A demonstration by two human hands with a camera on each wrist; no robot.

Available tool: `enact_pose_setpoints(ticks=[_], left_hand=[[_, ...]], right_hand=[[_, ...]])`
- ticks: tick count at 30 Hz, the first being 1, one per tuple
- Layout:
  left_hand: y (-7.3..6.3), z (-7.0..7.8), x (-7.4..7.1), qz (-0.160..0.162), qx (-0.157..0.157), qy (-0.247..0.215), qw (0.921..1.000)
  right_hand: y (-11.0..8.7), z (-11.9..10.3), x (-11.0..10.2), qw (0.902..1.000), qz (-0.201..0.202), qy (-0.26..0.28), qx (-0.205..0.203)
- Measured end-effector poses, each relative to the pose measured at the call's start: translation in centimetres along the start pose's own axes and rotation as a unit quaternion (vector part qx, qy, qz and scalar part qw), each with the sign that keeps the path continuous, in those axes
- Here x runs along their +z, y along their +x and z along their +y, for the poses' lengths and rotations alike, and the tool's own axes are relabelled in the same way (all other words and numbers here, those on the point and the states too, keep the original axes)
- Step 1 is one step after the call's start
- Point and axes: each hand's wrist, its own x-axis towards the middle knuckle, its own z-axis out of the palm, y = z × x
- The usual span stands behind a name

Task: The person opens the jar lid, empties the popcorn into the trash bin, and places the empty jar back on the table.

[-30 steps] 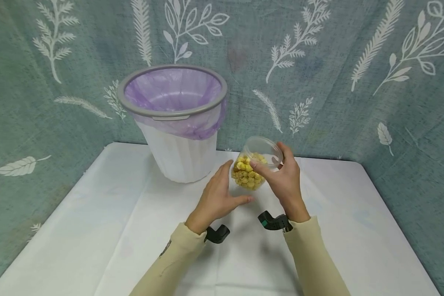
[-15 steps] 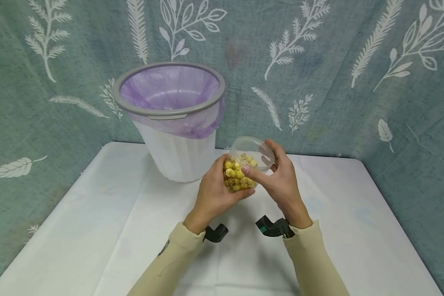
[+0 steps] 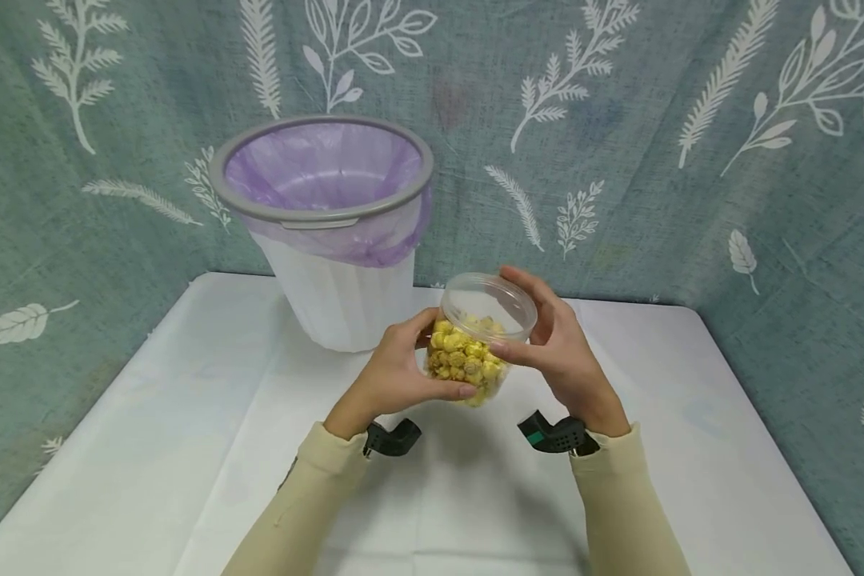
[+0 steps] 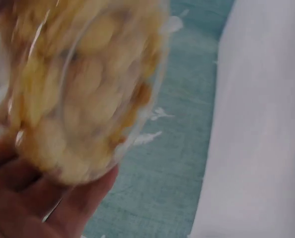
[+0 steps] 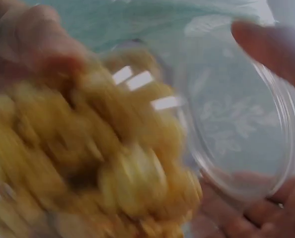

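Above the table, both hands hold a clear plastic jar (image 3: 468, 356) of yellow popcorn, tilted. My left hand (image 3: 396, 372) grips its lower body from the left, thumb along the near side. On the right, my right hand (image 3: 565, 360) grips the jar's wide round top (image 3: 490, 304) between thumb and fingers. The jar's round base (image 4: 95, 89) faces the left wrist view, with left fingers under its edge. Blurred popcorn (image 5: 88, 148) fills much of the right wrist view. Whether a clear lid covers the top, I cannot tell.
A white trash bin (image 3: 338, 296) with a grey rim and purple liner (image 3: 324, 168) stands behind and left of the jar. White cloth covers the table (image 3: 187, 448). A green leaf-patterned curtain (image 3: 468, 144) hangs along the back and sides.
My left hand has gone from spread fingers beside the jar to gripping its body. The jar has come slightly lower and nearer. My right hand keeps its hold at the top.
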Motion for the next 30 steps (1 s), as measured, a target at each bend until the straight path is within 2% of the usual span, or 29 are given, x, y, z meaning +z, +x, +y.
enact_pose_setpoints(ticks=[3,6,8,11,15,18,20,21,23,25,27,30], left_hand=[[0.0,0.1,-0.6,-0.041,0.000,-0.037,0.9985],[0.1,0.1,-0.8,-0.034,0.006,-0.040,0.9986],[0.1,0.2,-0.6,-0.001,0.004,-0.022,0.9997],[0.2,0.3,0.0,0.079,-0.004,0.021,0.9967],[0.3,0.4,1.5,0.174,-0.021,0.092,0.9801],[0.4,0.5,2.4,0.202,-0.030,0.145,0.9682],[0.4,0.5,2.7,0.196,-0.032,0.162,0.9666],[0.4,0.5,2.6,0.187,-0.028,0.158,0.9692],[0.4,0.6,2.1,0.158,-0.019,0.125,0.9794],[0.3,0.6,1.4,0.119,-0.013,0.081,0.9895],[0.2,0.6,0.5,0.076,-0.008,0.035,0.9964],[-0.1,0.8,-0.7,0.017,-0.003,-0.014,0.9997]], right_hand=[[-0.2,0.0,-0.6,0.9985,-0.048,0.027,-0.006],[-0.2,0.2,-1.0,0.9973,-0.060,0.039,-0.014],[-0.1,0.3,-0.9,0.9982,-0.042,0.039,-0.018],[0.2,0.6,-0.3,0.9994,0.018,0.011,-0.027],[0.5,0.8,1.5,0.9913,0.103,-0.068,-0.046],[0.7,0.9,2.9,0.9808,0.146,-0.118,-0.054],[0.8,1.0,3.3,0.9765,0.163,-0.131,-0.053],[0.8,1.0,3.4,0.9763,0.167,-0.128,-0.052],[0.7,1.0,3.1,0.9802,0.158,-0.106,-0.054],[0.6,0.9,2.6,0.9869,0.134,-0.070,-0.056],[0.4,0.8,2.0,0.9931,0.099,-0.025,-0.058],[0.2,0.6,1.3,0.9969,0.041,0.029,-0.061]])
